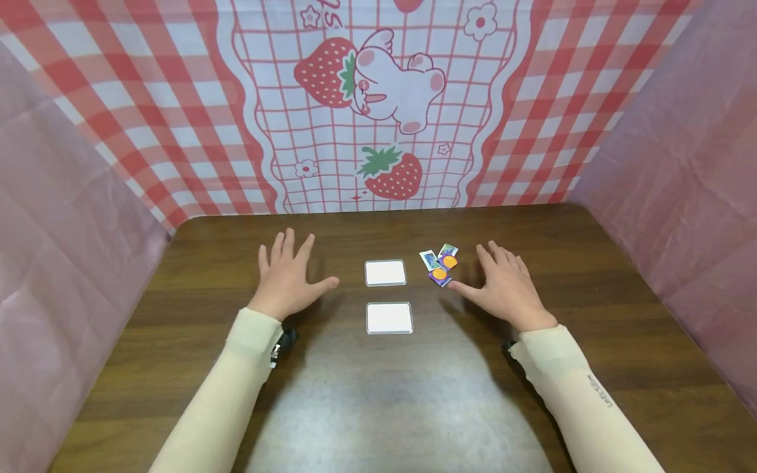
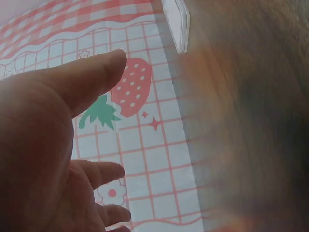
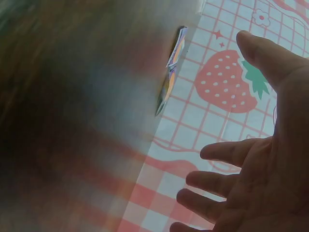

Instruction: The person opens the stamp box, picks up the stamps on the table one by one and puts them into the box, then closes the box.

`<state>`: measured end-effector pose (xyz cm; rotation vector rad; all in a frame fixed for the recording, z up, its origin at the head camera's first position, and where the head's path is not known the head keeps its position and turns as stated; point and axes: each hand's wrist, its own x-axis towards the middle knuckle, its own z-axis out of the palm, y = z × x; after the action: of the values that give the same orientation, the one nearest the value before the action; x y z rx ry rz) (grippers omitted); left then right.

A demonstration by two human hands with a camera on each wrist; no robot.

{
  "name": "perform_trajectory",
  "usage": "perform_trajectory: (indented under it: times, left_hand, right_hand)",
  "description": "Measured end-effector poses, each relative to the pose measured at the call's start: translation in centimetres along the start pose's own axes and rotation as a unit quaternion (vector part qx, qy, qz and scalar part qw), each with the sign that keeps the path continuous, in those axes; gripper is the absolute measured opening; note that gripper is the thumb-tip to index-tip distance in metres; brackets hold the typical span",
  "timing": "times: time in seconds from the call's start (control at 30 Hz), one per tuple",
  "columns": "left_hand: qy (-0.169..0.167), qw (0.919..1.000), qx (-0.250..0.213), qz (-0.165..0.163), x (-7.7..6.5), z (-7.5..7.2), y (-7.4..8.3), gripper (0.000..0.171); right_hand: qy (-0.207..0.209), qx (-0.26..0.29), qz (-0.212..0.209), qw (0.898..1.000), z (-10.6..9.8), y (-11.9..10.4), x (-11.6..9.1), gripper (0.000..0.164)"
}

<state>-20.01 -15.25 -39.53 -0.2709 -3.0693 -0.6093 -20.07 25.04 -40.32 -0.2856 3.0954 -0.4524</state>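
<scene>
My left hand is over the left part of the table with its fingers spread, holding nothing. On the right, my right hand is likewise spread, its thumb close to a small group of colourful cards. Some of these cards show purple with an orange disc, others a picture with a white border. Two white rectangles with clear rims, an upper one and a lower one, lie between the hands. The right wrist view shows the cards edge-on beyond the fingers; whether the right thumb touches them, I cannot tell.
The brown wooden table has a rounded far edge. Behind it hangs a red-and-white checked cloth with strawberries printed on it. Pink curtains stand at the left and right sides.
</scene>
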Motion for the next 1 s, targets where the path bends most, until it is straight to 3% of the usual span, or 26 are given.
perform_trajectory:
  times: [0.43,0.77,1.0]
  left_hand:
    - [-0.053,0.9960,-0.058,0.043,-0.1,0.4,0.6,0.081]
    - [-0.075,0.9907,-0.085,0.076,-0.1,1.0,1.2,0.066]
    - [-0.131,0.9787,-0.112,0.111,-0.2,1.6,2.1,0.065]
  right_hand:
    - [-0.028,0.014,-0.007,0.999,-0.7,-1.0,0.3,0.101]
    - [-0.018,0.006,-0.035,0.999,-0.7,-2.2,0.6,0.062]
    - [-0.018,0.006,-0.070,0.997,-0.5,-3.7,0.9,0.043]
